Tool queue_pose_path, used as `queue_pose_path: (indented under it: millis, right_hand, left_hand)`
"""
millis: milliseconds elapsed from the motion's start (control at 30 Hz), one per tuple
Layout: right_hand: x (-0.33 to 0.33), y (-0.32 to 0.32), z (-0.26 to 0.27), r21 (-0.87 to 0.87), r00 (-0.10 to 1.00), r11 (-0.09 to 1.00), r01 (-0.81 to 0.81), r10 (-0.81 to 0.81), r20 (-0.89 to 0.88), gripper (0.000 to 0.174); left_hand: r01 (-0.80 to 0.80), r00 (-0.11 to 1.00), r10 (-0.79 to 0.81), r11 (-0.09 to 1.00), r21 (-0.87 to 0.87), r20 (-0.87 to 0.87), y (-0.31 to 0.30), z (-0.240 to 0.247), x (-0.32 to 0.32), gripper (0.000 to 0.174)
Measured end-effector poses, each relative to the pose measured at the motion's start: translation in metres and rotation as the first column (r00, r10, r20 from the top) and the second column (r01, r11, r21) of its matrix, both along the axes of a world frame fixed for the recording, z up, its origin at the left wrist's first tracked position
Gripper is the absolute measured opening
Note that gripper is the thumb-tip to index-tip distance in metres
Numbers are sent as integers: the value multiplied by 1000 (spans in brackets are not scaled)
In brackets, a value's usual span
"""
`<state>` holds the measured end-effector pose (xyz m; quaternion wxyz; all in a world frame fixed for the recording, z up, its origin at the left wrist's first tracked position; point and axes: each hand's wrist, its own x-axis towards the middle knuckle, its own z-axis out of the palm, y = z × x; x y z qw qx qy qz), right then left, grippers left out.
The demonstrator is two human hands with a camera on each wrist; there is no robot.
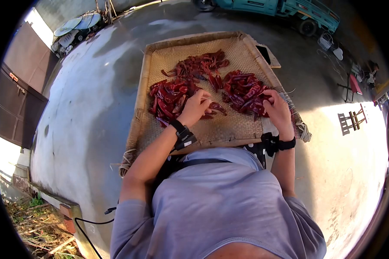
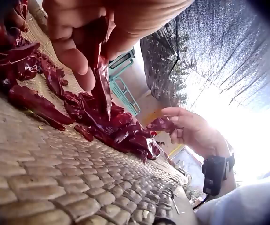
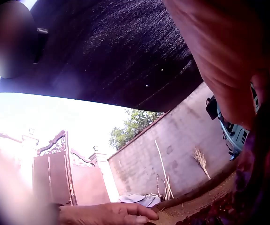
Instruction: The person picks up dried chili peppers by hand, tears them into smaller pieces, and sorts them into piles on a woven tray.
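Note:
My left hand (image 1: 197,107) is over the near left side of a woven tray (image 1: 160,137), close to a left heap of dried red chilies (image 1: 173,95). In the left wrist view, a dried chili (image 2: 101,82) hangs pointing down between its thumb and fingers. At the right heap (image 1: 245,88), my right hand (image 1: 277,111) pinches another dried chili (image 2: 161,124), seen from the side in the left wrist view. A third heap (image 1: 201,64) of thinner, darker chilies lies at the tray's far side. In the right wrist view the right fingers are dark and partly cut off.
The tray has a raised rim (image 1: 138,103) and stands right in front of my body. A black phone-like slab (image 1: 263,55) is beside its right rim. Farther off are a teal truck (image 1: 307,13), a small dark stool (image 1: 352,120) and a brown gate (image 1: 19,101).

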<state>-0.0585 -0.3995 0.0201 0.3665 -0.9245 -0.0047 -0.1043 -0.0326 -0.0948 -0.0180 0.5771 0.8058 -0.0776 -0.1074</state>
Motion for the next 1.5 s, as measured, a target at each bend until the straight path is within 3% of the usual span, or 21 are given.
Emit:
queue_pose_path:
  millis: [133,233,267,367,433,500,600,633,700,733,833,967,1033,1133,1200,1300,1367,1500]
  right_hand:
    - [3,-41,-11,-117,991,988,99,-109,-82,36]
    - [3,-37,-20,-421,960,863,280,-236,153,34]
    - [2,-32,-20,-347,943,882,319,-259,208,31]
    - [-2,7,1,-34,970,994,108,-98,222,30]
    - [-4,34,3,108,963,968,-225,203,180,30]
    - [1,56,-10,10,874,912,-411,391,287,30]
    - [-4,72,-7,220,894,867,-447,427,133,25]
    - [-5,73,-4,268,896,856,-443,433,96,25]
    - [1,56,-5,32,924,942,-335,322,206,24]
    - [4,44,-3,-50,932,966,-255,259,254,23]
    - [1,17,14,-257,927,964,70,32,373,20]
    - [8,-13,-6,-395,914,869,300,-142,381,21]
    - [8,-13,-10,-363,915,887,286,-140,379,19]
    - [3,2,-7,-289,892,925,249,-102,441,17]
    - [0,15,1,-250,879,953,169,-31,476,17]
    - [0,36,-4,-97,913,985,-142,169,372,18]
    - [-5,55,-2,98,928,934,-343,321,187,20]
    - [5,77,-37,-122,837,882,-456,471,277,30]
  left_hand:
    - [-8,999,9,1000,29,-40,-2,6,-2,27]
    - [0,1000,-1,999,45,12,-3,-5,5,26]
    - [27,1000,-27,1000,16,8,-3,-8,8,25]
    - [84,996,-84,996,-16,-25,-8,4,2,24]
    - [127,990,-130,990,-58,-45,-15,14,-3,23]
    - [172,981,-182,976,-136,-61,-22,20,-7,24]
    - [172,984,-177,971,-166,-13,-26,30,-10,24]
    - [129,991,-125,986,-103,42,-23,28,-8,24]
    - [33,987,-35,999,17,160,-11,22,0,24]
    - [30,991,-50,987,158,121,-2,21,4,26]
    - [128,973,-217,801,585,84,11,11,10,35]
    - [198,921,-383,620,760,73,11,-20,13,58]
    - [186,908,-411,566,803,79,5,-27,12,61]
    - [242,928,-368,469,849,-61,-6,-18,13,56]
    - [179,930,-366,503,846,21,-5,-17,9,50]
    - [127,914,-374,633,764,158,-5,-12,5,39]
    - [131,914,-350,731,670,204,-9,-2,-4,31]
    - [173,941,-282,877,448,188,-21,10,-10,23]
